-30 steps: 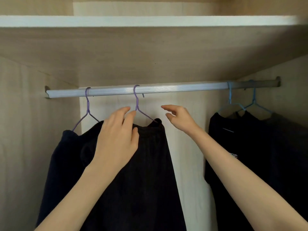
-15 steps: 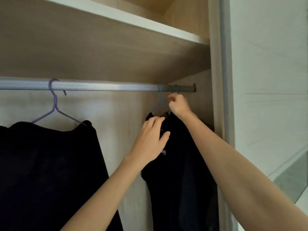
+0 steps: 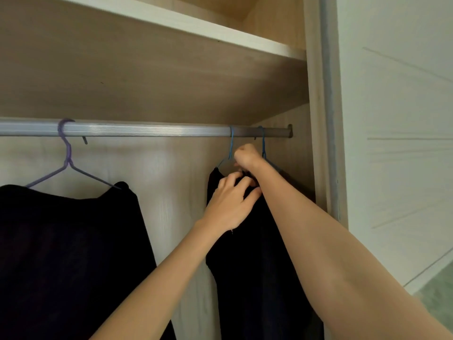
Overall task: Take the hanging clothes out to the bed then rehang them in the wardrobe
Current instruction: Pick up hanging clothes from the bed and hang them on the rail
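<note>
- The soft black garment (image 3: 247, 253) hangs limp on a thin blue wire hanger (image 3: 230, 149) at the right end of the silver wardrobe rail (image 3: 147, 130); likely light, so take it by the hanger neck.
- Your left hand (image 3: 230, 204) pinches the collar fabric.
- Your right hand (image 3: 246, 155) is fisted between the hooks; what it grips is hidden.
</note>
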